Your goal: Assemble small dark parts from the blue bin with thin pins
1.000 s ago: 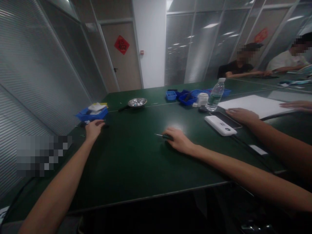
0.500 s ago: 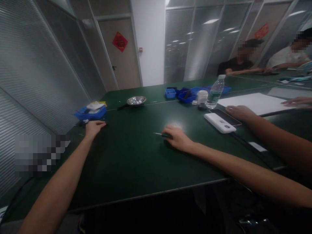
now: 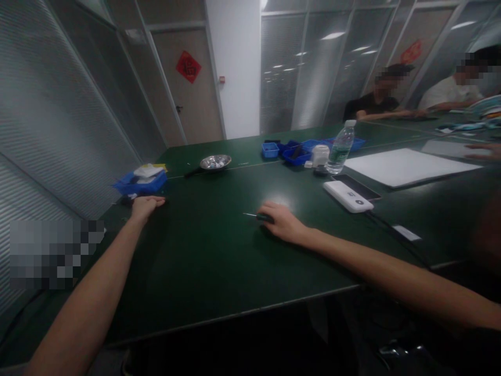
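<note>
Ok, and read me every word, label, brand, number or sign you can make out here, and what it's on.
"福": red diamond sign on the door.
Too blurred to read: the other red sign, at the right; the label on the bottle.
Too small to read: marks on the white device.

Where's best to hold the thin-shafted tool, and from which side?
Probably take the tool by its dark handle, coming from the right, where the right grip holds it: the handle is thicker, while the slim metal shaft points left.
</note>
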A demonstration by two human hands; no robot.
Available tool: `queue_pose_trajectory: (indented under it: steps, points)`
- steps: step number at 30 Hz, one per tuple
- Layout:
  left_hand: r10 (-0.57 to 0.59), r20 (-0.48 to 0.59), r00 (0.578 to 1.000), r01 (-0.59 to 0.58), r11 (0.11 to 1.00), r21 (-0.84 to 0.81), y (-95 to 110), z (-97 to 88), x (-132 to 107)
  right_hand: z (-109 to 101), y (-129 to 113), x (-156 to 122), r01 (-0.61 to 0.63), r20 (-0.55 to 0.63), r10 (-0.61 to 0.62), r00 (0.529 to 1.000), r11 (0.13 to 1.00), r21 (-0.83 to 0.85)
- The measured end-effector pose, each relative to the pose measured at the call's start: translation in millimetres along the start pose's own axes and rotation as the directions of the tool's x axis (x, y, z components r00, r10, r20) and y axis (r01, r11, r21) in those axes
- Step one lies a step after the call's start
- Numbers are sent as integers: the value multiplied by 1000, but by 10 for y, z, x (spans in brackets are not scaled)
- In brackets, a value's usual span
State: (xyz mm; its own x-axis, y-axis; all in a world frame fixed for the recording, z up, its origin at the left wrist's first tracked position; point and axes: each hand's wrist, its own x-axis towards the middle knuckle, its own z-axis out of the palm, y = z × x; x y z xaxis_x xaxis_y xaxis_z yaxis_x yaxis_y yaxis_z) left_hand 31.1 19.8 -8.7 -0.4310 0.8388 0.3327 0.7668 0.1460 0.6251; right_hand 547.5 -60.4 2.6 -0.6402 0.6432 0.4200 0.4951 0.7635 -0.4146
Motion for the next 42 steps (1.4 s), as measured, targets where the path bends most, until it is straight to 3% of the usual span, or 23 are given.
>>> queue_pose_trajectory:
  steps: [2, 4, 8, 11, 16, 20, 26, 32, 36, 39, 41, 42]
  points:
    - [-52, 22, 998, 51, 998, 34, 17, 2, -16, -7, -8, -3, -4, 5, 4, 1000, 1000, 3]
    - [-31, 46, 998, 26, 993, 113, 22, 3, -38, -11, -8, -5, -7, 12, 7, 1000, 1000, 10]
    - [241, 104, 965, -262, 904, 338, 5, 30, -112, -11, 4, -6, 0, 14, 0, 1000, 1000, 3]
    - [349, 168, 922, -386, 793, 472, 20, 60, -191, -7, 10, -4, 7, 10, -7, 1000, 1000, -11]
    - [394, 298, 869, -489, 595, 639, 140, 71, -313, -3, 10, -3, 8, 7, -8, 1000, 1000, -19]
    - [366, 269, 891, -446, 596, 668, 207, 73, -351, -14, 1, -2, 10, 7, -9, 1000, 1000, -14]
    - [362, 121, 924, -366, 748, 553, 108, 73, -294, -30, -12, 1, 10, 21, -9, 1000, 1000, -6]
    - [289, 120, 950, -312, 857, 410, 64, 47, -262, -10, 12, -11, -3, 31, 5, 999, 999, -43]
    - [273, 119, 955, -295, 919, 259, 186, 40, -285, -4, 29, -15, -9, 56, 13, 998, 998, -70]
    - [331, 214, 919, -355, 931, 83, 448, 112, -407, -1, 31, -9, -14, 77, 19, 997, 998, -64]
    - [434, 286, 855, -441, 897, -43, 716, 208, -579, 4, 32, -6, -17, 81, 21, 997, 998, -53]
    - [499, 332, 800, -488, 864, -125, 869, 265, -692, 6, 32, -5, -15, 79, 18, 997, 999, -47]
